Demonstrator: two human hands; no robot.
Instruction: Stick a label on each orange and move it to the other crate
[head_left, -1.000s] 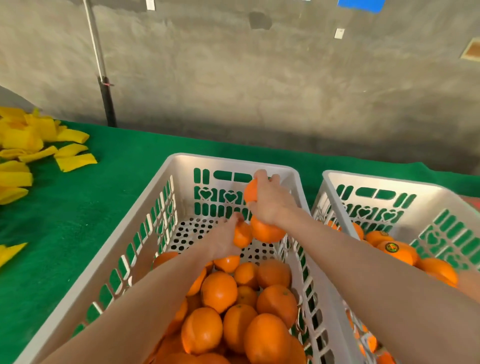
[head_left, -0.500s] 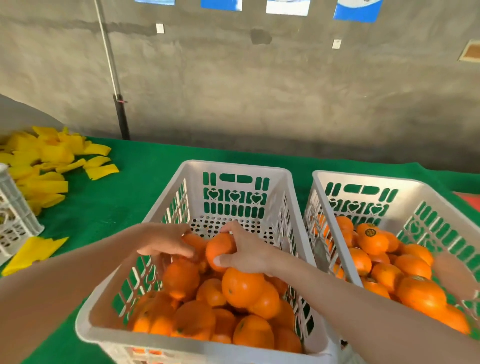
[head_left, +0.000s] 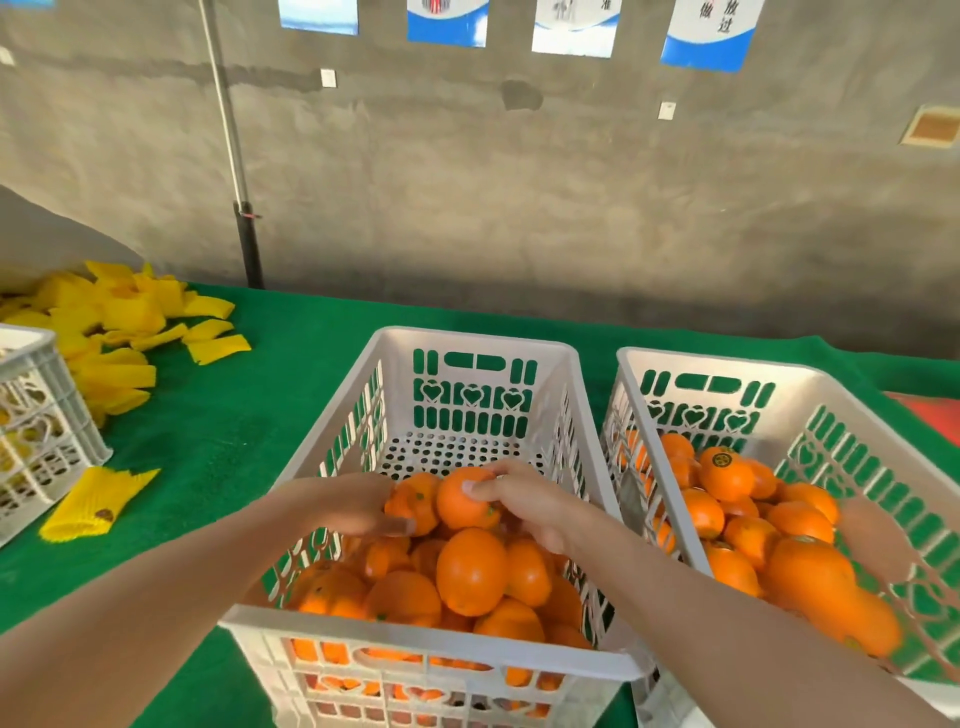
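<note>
Bare forearms, bare left hand and right hand, short nails

Grey concrete wall, green table

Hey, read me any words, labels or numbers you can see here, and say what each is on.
"做 放 过", cut off: rightmost wall poster.
"准", uncertain: third poster.
Second poster: red mark, unreadable.
Round label on an orange in the right crate: too small to read.
Dark sticker on the yellow foam net: blurred.
</note>
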